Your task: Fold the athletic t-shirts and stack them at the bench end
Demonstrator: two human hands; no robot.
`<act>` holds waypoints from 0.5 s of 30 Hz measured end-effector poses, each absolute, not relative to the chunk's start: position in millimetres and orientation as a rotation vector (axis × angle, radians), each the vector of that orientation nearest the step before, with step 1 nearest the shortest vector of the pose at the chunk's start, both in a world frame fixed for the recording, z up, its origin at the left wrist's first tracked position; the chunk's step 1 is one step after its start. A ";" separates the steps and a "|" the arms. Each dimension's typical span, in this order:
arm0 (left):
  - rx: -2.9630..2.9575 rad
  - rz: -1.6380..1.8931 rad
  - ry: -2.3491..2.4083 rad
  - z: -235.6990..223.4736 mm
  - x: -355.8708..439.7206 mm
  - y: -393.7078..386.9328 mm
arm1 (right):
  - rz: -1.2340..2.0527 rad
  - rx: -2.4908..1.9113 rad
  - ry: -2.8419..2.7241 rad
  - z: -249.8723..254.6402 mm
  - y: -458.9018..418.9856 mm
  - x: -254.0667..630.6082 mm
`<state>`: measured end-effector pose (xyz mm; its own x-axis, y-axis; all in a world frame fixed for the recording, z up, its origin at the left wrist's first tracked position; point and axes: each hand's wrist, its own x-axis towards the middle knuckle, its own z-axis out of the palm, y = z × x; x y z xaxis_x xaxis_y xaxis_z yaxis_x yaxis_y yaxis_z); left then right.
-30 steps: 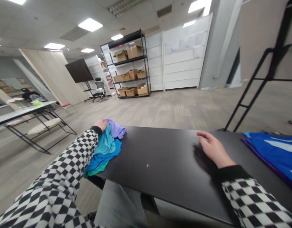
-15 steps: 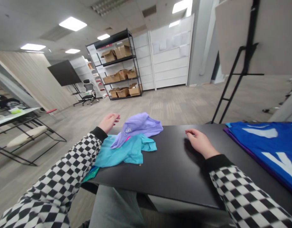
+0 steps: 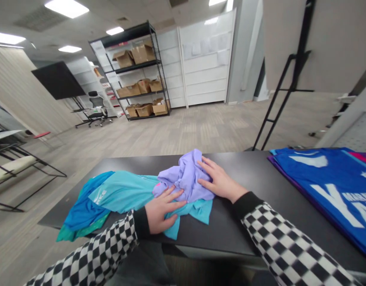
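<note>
A crumpled lavender garment [image 3: 184, 176] lies bunched on the black table, on top of a light-blue shirt [image 3: 129, 190]. My left hand [image 3: 163, 210] is open, its fingers spread flat over the near edge of the lavender cloth. Against the right side of the same cloth rests my right hand [image 3: 220, 180], also open with fingers stretched out. Under the left part of the light-blue shirt are a darker blue garment [image 3: 87, 206] and a green one [image 3: 81, 232], which hangs at the table's front edge.
On the right of the black table [image 3: 236, 230] lies a flat stack of shirts, a blue printed one [image 3: 328, 186] on top. A board stand [image 3: 275, 103] rises behind the table. Farther back are a shelf rack [image 3: 138, 71] with cardboard boxes and an office chair [image 3: 96, 107].
Both hands have come down onto the lavender garment, which is now more bunched. Earlier they were apart on either side of it. The view has turned a little to the right.
</note>
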<state>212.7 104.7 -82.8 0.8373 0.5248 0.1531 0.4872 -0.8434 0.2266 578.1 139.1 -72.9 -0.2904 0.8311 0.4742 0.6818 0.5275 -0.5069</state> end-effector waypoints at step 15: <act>1.879 0.248 2.784 -38.2 3.7 147.1 | 0.489 -1.804 -1.535 -57.2 143.8 647.8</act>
